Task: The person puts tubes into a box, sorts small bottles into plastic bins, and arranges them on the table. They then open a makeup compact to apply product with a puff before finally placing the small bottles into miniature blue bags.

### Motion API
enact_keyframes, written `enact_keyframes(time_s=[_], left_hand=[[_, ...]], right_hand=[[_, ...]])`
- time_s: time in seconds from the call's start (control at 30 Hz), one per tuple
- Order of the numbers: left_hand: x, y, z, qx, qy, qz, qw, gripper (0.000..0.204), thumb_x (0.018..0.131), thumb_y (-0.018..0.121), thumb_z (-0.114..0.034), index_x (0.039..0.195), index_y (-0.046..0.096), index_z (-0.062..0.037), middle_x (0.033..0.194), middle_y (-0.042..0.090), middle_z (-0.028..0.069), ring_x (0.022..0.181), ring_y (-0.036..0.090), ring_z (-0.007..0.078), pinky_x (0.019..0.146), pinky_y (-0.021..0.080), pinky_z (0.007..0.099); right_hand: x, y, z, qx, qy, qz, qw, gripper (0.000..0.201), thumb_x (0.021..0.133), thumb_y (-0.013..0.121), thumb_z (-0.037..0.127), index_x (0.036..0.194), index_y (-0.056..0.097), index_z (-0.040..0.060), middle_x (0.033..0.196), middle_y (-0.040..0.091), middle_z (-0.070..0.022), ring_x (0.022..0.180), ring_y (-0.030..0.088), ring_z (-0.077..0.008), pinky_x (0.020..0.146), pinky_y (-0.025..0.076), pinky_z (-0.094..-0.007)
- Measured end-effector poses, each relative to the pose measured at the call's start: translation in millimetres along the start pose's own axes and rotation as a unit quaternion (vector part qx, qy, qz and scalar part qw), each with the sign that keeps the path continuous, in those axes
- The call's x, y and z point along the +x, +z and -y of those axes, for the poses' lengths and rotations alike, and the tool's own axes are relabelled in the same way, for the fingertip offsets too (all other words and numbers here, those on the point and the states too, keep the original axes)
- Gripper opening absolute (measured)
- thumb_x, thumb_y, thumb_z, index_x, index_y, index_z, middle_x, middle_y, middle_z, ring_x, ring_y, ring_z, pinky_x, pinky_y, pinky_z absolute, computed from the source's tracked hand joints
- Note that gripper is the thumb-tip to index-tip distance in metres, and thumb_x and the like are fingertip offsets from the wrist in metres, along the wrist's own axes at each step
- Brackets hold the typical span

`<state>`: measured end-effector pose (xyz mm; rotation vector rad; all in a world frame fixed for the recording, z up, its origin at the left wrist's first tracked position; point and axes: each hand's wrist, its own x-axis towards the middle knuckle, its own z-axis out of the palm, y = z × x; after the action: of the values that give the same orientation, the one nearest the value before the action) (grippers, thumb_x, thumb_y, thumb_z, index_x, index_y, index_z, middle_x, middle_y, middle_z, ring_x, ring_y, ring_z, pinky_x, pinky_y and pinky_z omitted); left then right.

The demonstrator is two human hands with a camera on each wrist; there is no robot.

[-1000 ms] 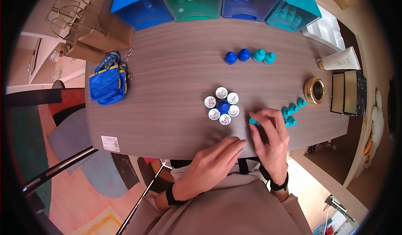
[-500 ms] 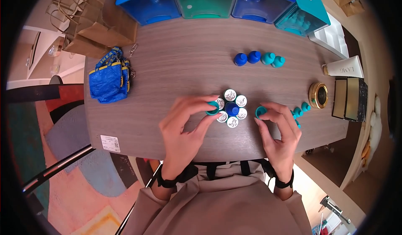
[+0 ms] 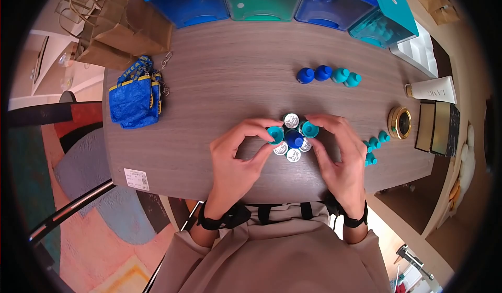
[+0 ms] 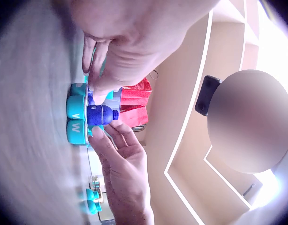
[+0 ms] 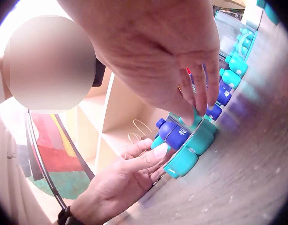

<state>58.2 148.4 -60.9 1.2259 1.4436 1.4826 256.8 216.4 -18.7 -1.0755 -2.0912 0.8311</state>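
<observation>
Left hand: the left hand pinches a small teal plastic cap between thumb and fingertips, holding it at the left edge of the cluster, seemingly to seat it there.
Right hand: the right hand pinches a second teal plastic cap the same way at the cluster's right edge.
Cluster: a ring of small white-topped bottles stands on the grey wood-grain desk, packed around a dark blue bottle, which keeps them upright and together.
Right of the hands: loose teal bottles, partly hidden by the right hand; count unclear.
Farther: a row of two blue and two teal bottles.
Far edge: blue and green translucent drawer boxes, cut off by the frame.
Hard to make out: bottle labels unreadable; wrist views blurred.
</observation>
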Motion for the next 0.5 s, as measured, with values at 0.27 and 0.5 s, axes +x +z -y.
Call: enact_keyframes(time_s=[0.27,0.5], left_hand=[[0.6,-1.8,-2.6,-0.006,-0.045,0.034,0.998,0.029,0.087,0.086,0.011,0.11,0.07,0.0009,0.117,0.082,0.017,0.115,0.077,0.0226,0.104,0.059,0.0355],[1.2,-0.3,-0.4,0.01,-0.038,0.039,0.998,0.038,0.087,0.086,0.011,0.119,0.068,0.0012,0.118,0.081,0.0163,0.117,0.077,0.023,0.106,0.059,0.0357]], right_hand=[[-0.2,3.1,0.4,0.03,0.018,0.003,0.999,0.043,0.083,0.077,-0.018,0.123,0.07,-0.0027,0.119,0.074,-0.0186,0.106,0.072,-0.0405,0.09,0.058,-0.0429],[-1.6,2.4,1.8,0.035,0.023,0.002,0.999,0.044,0.084,0.076,-0.018,0.124,0.07,-0.0024,0.12,0.074,-0.0191,0.108,0.073,-0.0401,0.091,0.058,-0.0427]])
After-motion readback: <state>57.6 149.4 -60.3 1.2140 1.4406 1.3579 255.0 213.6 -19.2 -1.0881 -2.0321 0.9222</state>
